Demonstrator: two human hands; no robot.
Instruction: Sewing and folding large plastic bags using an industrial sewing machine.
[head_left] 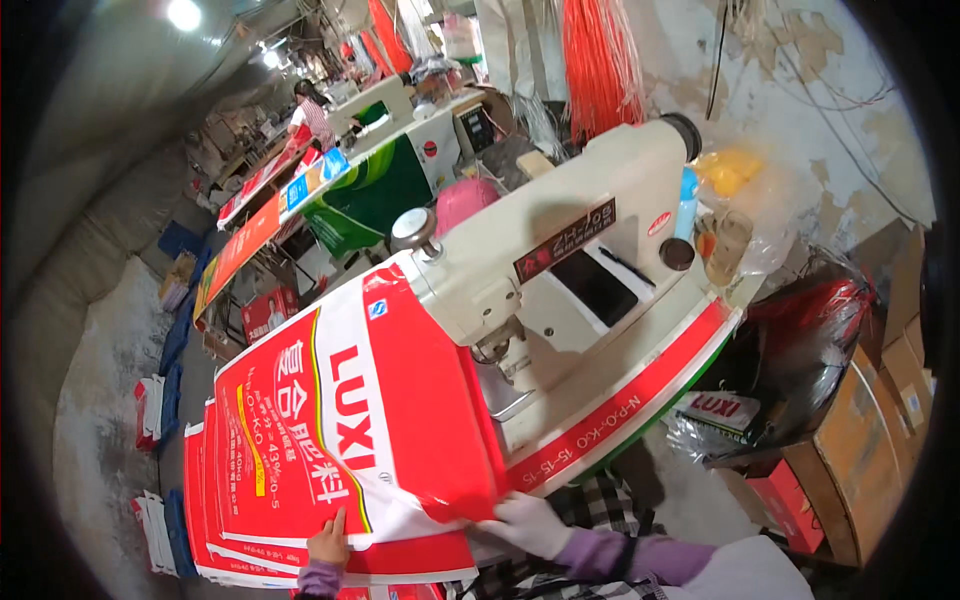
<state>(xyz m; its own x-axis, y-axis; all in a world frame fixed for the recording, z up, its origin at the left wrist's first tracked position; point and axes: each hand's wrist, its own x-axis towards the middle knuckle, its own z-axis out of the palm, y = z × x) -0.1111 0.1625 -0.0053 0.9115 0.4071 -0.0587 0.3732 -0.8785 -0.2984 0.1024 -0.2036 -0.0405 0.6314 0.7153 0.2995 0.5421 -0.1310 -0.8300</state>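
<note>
A red and white woven sack with a printed front lies across the bed of a cream sewing machine, one edge close to the needle area. Several similar sacks are stacked beneath it on the left. My left hand, bare with a finger stretched out, rests on the printed face near the sack's lower edge. In a white glove, my right hand has its fingers closed on the sack's near right corner. Its fingertips are partly hidden by the folded edge.
A dark phone and a pen lie on the machine bed. Behind stand a blue bottle and hanging red strands. Cardboard boxes are at right. Another person sits farther back beside another machine.
</note>
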